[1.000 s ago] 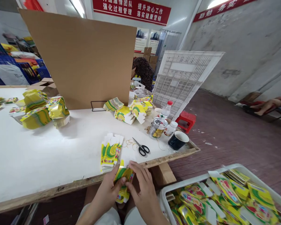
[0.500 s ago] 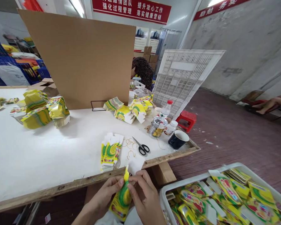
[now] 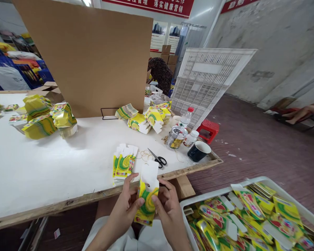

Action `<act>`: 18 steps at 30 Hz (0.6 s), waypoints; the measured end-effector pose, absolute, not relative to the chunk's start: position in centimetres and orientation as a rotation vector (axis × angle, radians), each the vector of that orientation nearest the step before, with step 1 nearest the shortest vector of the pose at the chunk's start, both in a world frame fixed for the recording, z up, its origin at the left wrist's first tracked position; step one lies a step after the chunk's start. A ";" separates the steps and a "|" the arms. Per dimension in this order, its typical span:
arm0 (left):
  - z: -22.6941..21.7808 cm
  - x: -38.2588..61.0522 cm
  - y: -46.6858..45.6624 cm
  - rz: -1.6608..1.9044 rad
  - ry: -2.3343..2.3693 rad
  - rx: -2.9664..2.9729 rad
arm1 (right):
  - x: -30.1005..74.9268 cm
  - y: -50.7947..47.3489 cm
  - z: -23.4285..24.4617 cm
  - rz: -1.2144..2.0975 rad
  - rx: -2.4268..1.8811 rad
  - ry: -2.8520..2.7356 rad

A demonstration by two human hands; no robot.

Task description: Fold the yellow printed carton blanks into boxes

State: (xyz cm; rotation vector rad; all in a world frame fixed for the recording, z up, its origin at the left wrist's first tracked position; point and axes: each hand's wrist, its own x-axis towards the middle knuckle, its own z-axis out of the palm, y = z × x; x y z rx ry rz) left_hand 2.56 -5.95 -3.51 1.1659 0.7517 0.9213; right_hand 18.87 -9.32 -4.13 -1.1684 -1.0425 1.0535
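Between my two hands, just off the table's front edge, is a small yellow and green cardboard box (image 3: 147,205) with its white top flap standing up. My left hand (image 3: 129,202) grips its left side, thumb on the front face. From the right, my right hand (image 3: 167,205) holds it the same way, thumb on the front. The box's upper end looks open, but its inside cannot be made out. Just beyond, a stack of flat yellow cartons (image 3: 124,164) lies on the white table (image 3: 94,167). Beside that are rubber bands (image 3: 146,155) and black-handled scissors (image 3: 158,159).
A white bin (image 3: 183,205) of yellow packets stands at my right. A dark mug (image 3: 199,151), a clear jar (image 3: 176,137) and bottles crowd the table's right corner. Carton bundles (image 3: 39,115) sit left, beneath a large cardboard panel (image 3: 94,62). Behind it, a person (image 3: 161,75) bends over.
The box has come upright and higher, its white flap now raised and its front facing me. Both hands have shifted to its two sides. The view has tipped slightly downward.
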 end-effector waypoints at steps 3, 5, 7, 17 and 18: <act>-2.6 1.6 -5.9 0.796 0.644 1.167 | 19.7 -9.7 -3.4 1.126 -1.134 -1.117; -2.4 1.4 -6.0 0.700 0.582 1.091 | 20.3 -9.9 -2.9 1.183 -1.161 -1.212; -2.5 1.5 -6.2 0.646 0.532 0.995 | 20.8 -10.1 -2.6 1.197 -1.172 -1.304; -2.0 2.0 -7.2 0.616 0.502 1.055 | 20.5 -10.6 -3.7 1.117 -1.207 -1.075; -2.1 2.1 -7.1 0.633 0.530 1.063 | 20.8 -10.7 -3.8 1.070 -1.218 -1.140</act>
